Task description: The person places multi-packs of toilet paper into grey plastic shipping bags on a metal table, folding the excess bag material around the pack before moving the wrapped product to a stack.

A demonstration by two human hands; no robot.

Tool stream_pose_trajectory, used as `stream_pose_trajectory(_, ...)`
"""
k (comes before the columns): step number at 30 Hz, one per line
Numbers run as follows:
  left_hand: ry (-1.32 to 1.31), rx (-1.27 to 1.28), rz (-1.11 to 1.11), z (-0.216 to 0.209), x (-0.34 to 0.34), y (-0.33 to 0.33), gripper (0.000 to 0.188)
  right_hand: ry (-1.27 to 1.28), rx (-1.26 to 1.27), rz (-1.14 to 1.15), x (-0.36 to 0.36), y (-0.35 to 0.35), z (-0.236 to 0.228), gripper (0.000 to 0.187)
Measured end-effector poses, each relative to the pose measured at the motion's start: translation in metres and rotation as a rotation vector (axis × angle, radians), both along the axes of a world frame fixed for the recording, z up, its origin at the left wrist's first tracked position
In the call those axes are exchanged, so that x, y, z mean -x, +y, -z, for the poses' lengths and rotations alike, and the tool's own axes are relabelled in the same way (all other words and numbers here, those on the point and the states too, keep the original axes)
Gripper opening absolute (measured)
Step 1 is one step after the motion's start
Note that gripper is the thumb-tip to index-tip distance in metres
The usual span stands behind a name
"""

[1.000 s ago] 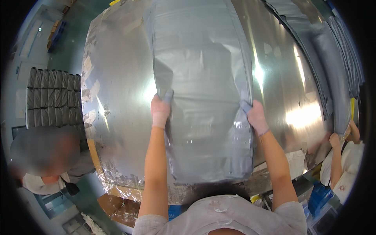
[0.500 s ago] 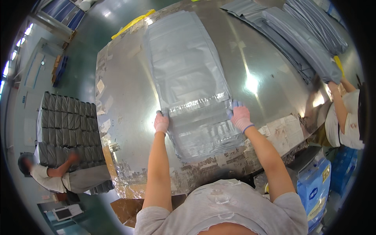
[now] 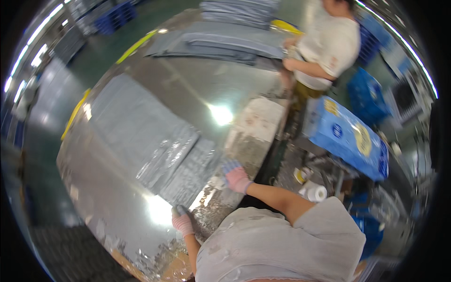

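A flat stack of grey plastic bags (image 3: 141, 127) lies slantwise on the metal-topped table (image 3: 117, 188), its shiny creased end toward me. By the near left corner of that stack is my left hand (image 3: 182, 222), in a pink glove with grey-blue fingertips; its fingers look stretched out. My right hand (image 3: 237, 177), gloved the same way, is beside the near right corner with its fingers spread over the worn table edge. Motion blur hides whether either hand touches the bags.
More grey bags (image 3: 235, 37) are piled at the table's far side. A co-worker (image 3: 326, 47) in a white shirt stands at the right end. A blue printed package (image 3: 350, 136) and a white roll (image 3: 317, 193) sit right of the table. Yellow strips (image 3: 75, 115) edge the far left.
My view has swung right, so the table and bags appear turned. My right hand has come off the stack's side edge and opened; my left hand has shifted to the near corner.
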State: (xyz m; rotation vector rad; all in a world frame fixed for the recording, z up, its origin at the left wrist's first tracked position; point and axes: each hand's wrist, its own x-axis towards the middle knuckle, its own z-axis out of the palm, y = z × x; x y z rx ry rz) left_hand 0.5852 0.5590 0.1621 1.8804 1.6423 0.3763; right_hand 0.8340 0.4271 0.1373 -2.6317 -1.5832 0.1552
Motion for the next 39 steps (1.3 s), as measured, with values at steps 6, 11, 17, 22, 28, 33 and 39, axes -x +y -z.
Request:
stream_pose_trajectory(6, -0.068, 0.022, 0.177, 0.014, 0.019, 0.009, 0.029, -0.077, -0.022, 0.150, -0.013, -0.029, -0.035, 0.049)
stream_pose_trajectory(11, -0.187, 0.013, 0.198, 0.042, 0.032, 0.019, 0.030, -0.508, 0.075, 0.407, -0.139, -0.125, -0.072, 0.019)
stream_pose_trajectory(17, -0.014, -0.118, 0.172, 0.035, 0.018, 0.016, 0.028, -0.408, 0.655, 0.589, -0.259, -0.219, -0.058, 0.028)
stream_pose_trajectory(22, -0.144, -0.058, 0.064, 0.048, 0.026, 0.023, 0.026, -0.338, 0.980, 0.351, -0.251, -0.153, -0.140, 0.024)
stream_pose_trajectory(28, 0.000, -0.009, -0.086, 0.019, 0.008, 0.013, 0.027, -0.052, 0.692, 0.181, -0.281, -0.160, -0.150, 0.025)
stream_pose_trajectory(33, 0.235, 0.020, -0.193, 0.010, -0.013, 0.015, 0.029, -0.011, 0.419, 0.030, -0.281, -0.094, -0.147, 0.027)
stream_pose_trajectory(39, 0.209, -0.056, -0.213, 0.020, -0.015, 0.018, 0.027, 0.197, -0.098, -0.422, -0.192, 0.074, -0.201, 0.029)
